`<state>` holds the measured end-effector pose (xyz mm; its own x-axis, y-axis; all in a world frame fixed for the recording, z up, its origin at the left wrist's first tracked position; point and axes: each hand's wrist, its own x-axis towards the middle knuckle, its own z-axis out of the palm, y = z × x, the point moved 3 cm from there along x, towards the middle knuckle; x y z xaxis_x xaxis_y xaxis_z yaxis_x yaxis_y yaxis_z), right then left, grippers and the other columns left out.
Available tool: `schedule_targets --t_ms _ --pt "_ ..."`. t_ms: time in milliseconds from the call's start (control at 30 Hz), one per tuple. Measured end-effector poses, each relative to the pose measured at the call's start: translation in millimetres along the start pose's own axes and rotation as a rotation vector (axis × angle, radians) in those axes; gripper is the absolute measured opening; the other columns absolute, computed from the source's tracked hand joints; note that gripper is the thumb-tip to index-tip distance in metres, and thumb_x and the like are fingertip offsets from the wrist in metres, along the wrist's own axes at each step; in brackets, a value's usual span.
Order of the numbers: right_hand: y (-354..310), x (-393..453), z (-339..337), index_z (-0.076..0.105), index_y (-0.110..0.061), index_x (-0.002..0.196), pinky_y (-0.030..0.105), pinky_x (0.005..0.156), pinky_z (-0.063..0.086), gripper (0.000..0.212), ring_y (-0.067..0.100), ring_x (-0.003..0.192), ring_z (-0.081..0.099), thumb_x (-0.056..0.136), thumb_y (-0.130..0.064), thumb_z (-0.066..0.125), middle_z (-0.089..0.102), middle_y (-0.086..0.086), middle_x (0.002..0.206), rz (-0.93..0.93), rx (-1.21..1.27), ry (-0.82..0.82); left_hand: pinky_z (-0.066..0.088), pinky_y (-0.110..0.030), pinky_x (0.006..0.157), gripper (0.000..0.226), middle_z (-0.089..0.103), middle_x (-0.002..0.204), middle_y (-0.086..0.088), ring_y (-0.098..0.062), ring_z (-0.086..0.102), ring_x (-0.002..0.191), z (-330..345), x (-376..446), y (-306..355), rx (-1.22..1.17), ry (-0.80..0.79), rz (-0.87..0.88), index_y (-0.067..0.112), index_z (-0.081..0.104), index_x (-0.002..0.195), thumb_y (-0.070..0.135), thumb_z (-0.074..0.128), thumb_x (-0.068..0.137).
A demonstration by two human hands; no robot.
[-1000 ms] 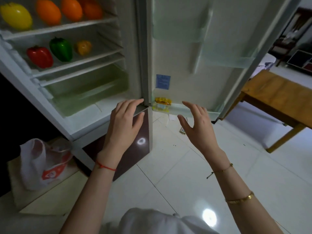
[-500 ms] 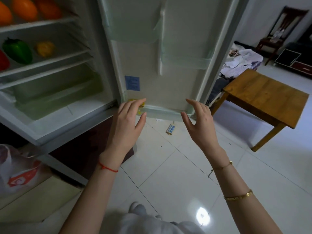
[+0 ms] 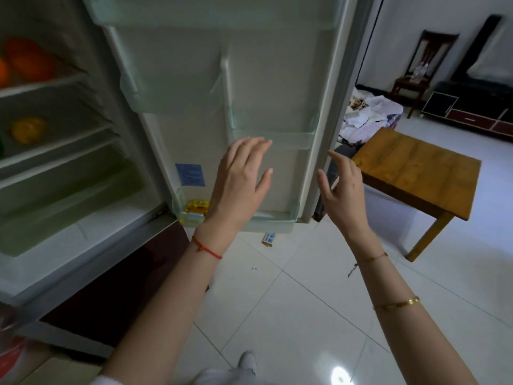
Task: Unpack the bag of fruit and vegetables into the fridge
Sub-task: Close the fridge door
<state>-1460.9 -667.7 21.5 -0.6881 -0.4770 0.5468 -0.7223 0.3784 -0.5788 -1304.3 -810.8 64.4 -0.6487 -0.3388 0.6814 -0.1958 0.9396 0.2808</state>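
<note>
The fridge stands open with its door [image 3: 249,79] swung out in front of me. My left hand [image 3: 238,184] is open, fingers apart, held in front of the door's inner face near a low door shelf [image 3: 277,138]. My right hand [image 3: 341,195] is open beside the door's outer edge [image 3: 322,162]; whether it touches the edge I cannot tell. Orange fruit [image 3: 27,62] lies on an upper shelf at the left. A yellow fruit [image 3: 27,129] sits one shelf lower. The white plastic bag [image 3: 11,354] shows only at the bottom left corner.
A clear crisper drawer [image 3: 55,195] fills the fridge bottom. A yellow packet [image 3: 197,208] sits in the lowest door bin. A wooden table [image 3: 416,168] stands right of the door, with a chair [image 3: 422,68] and a dark cabinet [image 3: 472,112] beyond. A small box [image 3: 268,238] lies on the tiled floor.
The view has swung right and up, so the shelves and bag slid left out of frame. Both hands rose from the door's bottom edge to mid-door height.
</note>
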Motion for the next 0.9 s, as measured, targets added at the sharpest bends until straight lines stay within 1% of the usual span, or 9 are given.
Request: schedule_targets --t_ms 67,200,367,433,500,567,633,767,900 --pt "8.1 20.1 -0.1 0.045 -0.011 0.141 0.029 0.108 0.035 0.047 0.019 0.128 0.044 0.100 -0.031 0.053 0.053 0.007 0.136 0.017 0.006 0.018 0.032 -0.039 0.112 0.047 0.053 0.136 -0.010 -0.028 0.044 0.129 13.3 19.5 1.0 0.014 -0.027 0.035 0.006 0.051 0.135 0.023 0.052 0.091" --pt "22.4 53.7 4.4 0.038 -0.010 0.144 0.036 0.112 0.035 0.049 0.023 0.131 0.041 0.101 -0.030 0.050 0.048 0.010 0.141 0.059 0.006 0.030 0.027 -0.046 0.115 0.052 0.049 0.141 -0.012 -0.030 0.041 0.133 38.7 47.5 0.2 0.033 -0.098 0.076 0.005 0.046 0.139 0.023 0.053 0.091" --pt "35.8 85.3 13.4 0.030 -0.013 0.149 0.030 0.113 0.024 0.050 0.023 0.138 0.034 0.103 -0.028 0.043 0.041 0.008 0.148 0.130 0.045 0.007 0.015 -0.046 0.120 0.054 0.046 0.144 -0.012 -0.028 0.036 0.138 60.5 62.6 -3.3 0.024 -0.153 0.074 0.005 0.041 0.142 0.025 0.051 0.094" --pt "41.8 95.7 19.6 0.030 -0.014 0.148 0.035 0.117 0.027 0.049 0.024 0.137 0.037 0.103 -0.030 0.041 0.042 0.008 0.147 0.144 0.048 -0.008 0.015 -0.046 0.120 0.053 0.049 0.140 -0.012 -0.028 0.037 0.136 66.3 64.6 -5.2 -0.004 -0.171 0.080 0.004 0.041 0.142 0.025 0.051 0.094" --pt "51.8 103.3 28.4 0.029 -0.015 0.149 0.047 0.115 0.033 0.055 0.024 0.137 0.039 0.101 -0.041 0.036 0.043 0.006 0.148 0.154 0.043 -0.020 0.014 -0.046 0.120 0.051 0.052 0.136 -0.013 -0.027 0.040 0.134 70.0 63.9 -5.8 -0.015 -0.179 0.096 0.004 0.042 0.141 0.024 0.050 0.095" --pt "59.1 108.7 35.6 0.026 -0.016 0.151 0.049 0.114 0.033 0.061 0.024 0.140 0.037 0.099 -0.048 0.032 0.040 0.006 0.152 0.168 0.047 -0.031 0.013 -0.045 0.121 0.048 0.054 0.134 -0.012 -0.025 0.041 0.133 71.5 63.1 -6.2 -0.027 -0.168 0.102 0.005 0.045 0.140 0.022 0.050 0.095" --pt "55.4 108.9 37.5 0.023 -0.014 0.152 0.048 0.118 0.029 0.060 0.025 0.143 0.033 0.102 -0.044 0.033 0.035 0.007 0.155 0.170 0.060 -0.044 0.012 -0.044 0.121 0.045 0.055 0.132 -0.009 -0.023 0.042 0.133 71.4 62.7 -6.3 -0.049 -0.156 0.093 0.007 0.048 0.137 0.022 0.049 0.095" --pt "50.8 105.6 37.6 0.015 -0.008 0.156 0.039 0.124 0.016 0.061 0.024 0.149 0.019 0.105 -0.034 0.037 0.022 0.009 0.162 0.178 0.134 -0.066 0.011 -0.042 0.121 0.039 0.058 0.128 -0.006 -0.021 0.044 0.131 70.5 62.0 -2.8 -0.065 -0.138 0.061 0.010 0.053 0.132 0.021 0.051 0.095" --pt "51.2 99.1 33.4 0.012 -0.010 0.156 0.040 0.124 0.016 0.061 0.023 0.150 0.017 0.105 -0.033 0.036 0.020 0.008 0.162 0.149 0.164 -0.086 0.014 -0.042 0.121 0.036 0.058 0.128 -0.005 -0.020 0.044 0.131 68.8 57.1 4.4 -0.063 -0.104 -0.012 0.011 0.055 0.129 0.018 0.051 0.094"
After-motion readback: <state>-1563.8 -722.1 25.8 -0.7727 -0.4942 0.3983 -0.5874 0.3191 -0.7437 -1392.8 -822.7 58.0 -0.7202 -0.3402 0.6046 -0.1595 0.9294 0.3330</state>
